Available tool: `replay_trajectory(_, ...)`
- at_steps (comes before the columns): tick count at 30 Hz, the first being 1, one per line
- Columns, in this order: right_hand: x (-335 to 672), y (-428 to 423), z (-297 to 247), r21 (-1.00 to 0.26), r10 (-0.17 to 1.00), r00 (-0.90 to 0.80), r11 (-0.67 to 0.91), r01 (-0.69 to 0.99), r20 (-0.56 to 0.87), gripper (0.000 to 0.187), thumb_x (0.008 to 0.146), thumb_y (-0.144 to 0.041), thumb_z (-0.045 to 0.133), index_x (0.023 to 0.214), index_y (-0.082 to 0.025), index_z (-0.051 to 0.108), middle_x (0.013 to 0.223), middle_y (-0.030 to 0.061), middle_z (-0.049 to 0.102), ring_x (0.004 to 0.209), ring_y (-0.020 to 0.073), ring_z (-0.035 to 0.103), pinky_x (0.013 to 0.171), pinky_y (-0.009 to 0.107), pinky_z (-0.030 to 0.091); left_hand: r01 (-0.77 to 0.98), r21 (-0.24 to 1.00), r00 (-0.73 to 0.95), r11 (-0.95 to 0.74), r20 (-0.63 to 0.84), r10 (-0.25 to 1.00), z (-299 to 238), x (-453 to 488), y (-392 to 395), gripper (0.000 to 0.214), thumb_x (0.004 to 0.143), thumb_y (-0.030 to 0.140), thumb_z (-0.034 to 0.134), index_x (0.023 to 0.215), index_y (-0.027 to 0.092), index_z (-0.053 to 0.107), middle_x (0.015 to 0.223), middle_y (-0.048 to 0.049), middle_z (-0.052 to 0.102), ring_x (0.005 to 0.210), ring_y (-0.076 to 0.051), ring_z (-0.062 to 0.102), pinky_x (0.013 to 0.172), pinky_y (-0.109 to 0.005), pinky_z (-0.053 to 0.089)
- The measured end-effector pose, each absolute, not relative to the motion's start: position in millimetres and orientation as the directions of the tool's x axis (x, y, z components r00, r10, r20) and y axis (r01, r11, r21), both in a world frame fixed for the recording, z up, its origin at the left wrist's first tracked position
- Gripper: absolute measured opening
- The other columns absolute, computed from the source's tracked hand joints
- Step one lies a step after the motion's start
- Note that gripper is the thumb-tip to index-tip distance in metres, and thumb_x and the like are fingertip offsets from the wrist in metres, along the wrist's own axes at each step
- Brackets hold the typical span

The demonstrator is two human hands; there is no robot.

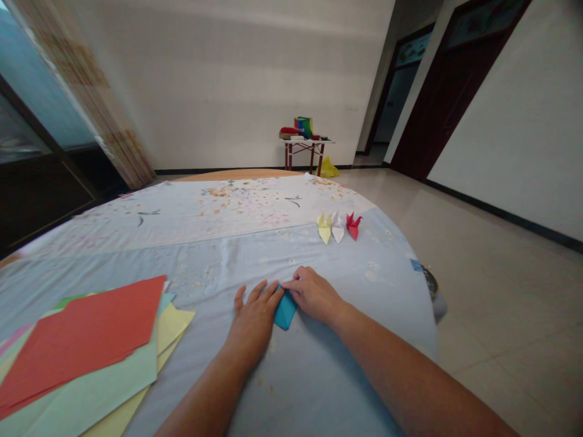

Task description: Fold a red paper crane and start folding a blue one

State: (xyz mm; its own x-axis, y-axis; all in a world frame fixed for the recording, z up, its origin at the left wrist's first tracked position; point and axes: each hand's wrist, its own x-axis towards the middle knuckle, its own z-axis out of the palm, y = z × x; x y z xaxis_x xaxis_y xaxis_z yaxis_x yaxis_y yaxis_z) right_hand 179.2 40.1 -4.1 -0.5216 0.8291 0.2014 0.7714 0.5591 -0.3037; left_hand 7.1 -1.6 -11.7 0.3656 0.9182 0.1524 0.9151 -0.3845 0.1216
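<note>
A small piece of folded blue paper (285, 311) lies on the tablecloth between my two hands. My left hand (255, 321) rests along its left side, fingers spread and the index fingertip touching the paper's upper edge. At the top right, my right hand (314, 294) is closed, its curled fingers gripping the upper corner; the fingertips are partly hidden. Farther back on the right stand three folded paper cranes: a yellow crane (324, 229), a white crane (337, 227) and a red crane (353, 226).
A stack of coloured paper sheets, with a red sheet (91, 340) on top, lies at the left. Pale blue and white floral cloths cover the round table (241, 175). A small side table (304, 143) with items on it stands by the wall.
</note>
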Motion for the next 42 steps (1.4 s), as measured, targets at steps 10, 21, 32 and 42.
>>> replay_trajectory(10,191,33,12,-0.024,0.749,-0.656,0.66,0.751,0.097,0.026,0.089,-0.024,0.041,0.107,-0.025,0.059,0.096,0.0082,0.055,0.092,0.0213,0.042,0.074,0.032,0.033,0.933,0.139,0.315,-0.333,0.134,0.939,-18,7,-3,0.053,0.082,0.009,0.031,0.126,0.035,0.044,0.138,0.0036,0.042,0.128,-0.025,0.032,0.101,-0.06,0.01)
replay_trajectory(21,204,37,35,-0.081,0.761,-0.639,0.648,0.758,0.111,0.02,0.08,-0.019,0.05,0.088,-0.02,0.068,0.084,0.0075,0.058,0.088,0.0212,0.044,0.075,0.033,0.033,0.93,0.148,0.32,-0.337,0.126,0.939,-18,7,-2,0.054,0.081,0.008,0.031,0.125,0.035,0.046,0.138,0.0037,0.044,0.13,-0.026,0.029,0.102,-0.06,0.008)
replay_trajectory(32,168,65,-26,-0.378,0.762,-0.544,0.647,0.662,0.352,0.028,0.083,-0.017,0.05,0.107,-0.024,0.064,0.089,0.0055,0.054,0.086,0.0169,0.045,0.077,0.029,0.038,0.933,0.07,0.332,-0.353,0.216,0.918,-16,8,-6,0.057,0.081,0.006,0.034,0.126,0.039,0.043,0.135,0.0014,0.046,0.126,-0.027,0.034,0.102,-0.059,0.009)
replay_trajectory(42,167,60,-22,-0.329,0.75,-0.574,0.661,0.674,0.33,0.032,0.083,-0.017,0.052,0.11,-0.029,0.062,0.093,0.0054,0.053,0.09,0.0179,0.043,0.079,0.031,0.036,0.94,0.029,0.324,-0.339,0.225,0.919,-3,15,-14,0.049,0.083,0.007,0.036,0.123,0.031,0.051,0.128,-0.0008,0.054,0.125,-0.027,0.037,0.105,-0.058,0.004)
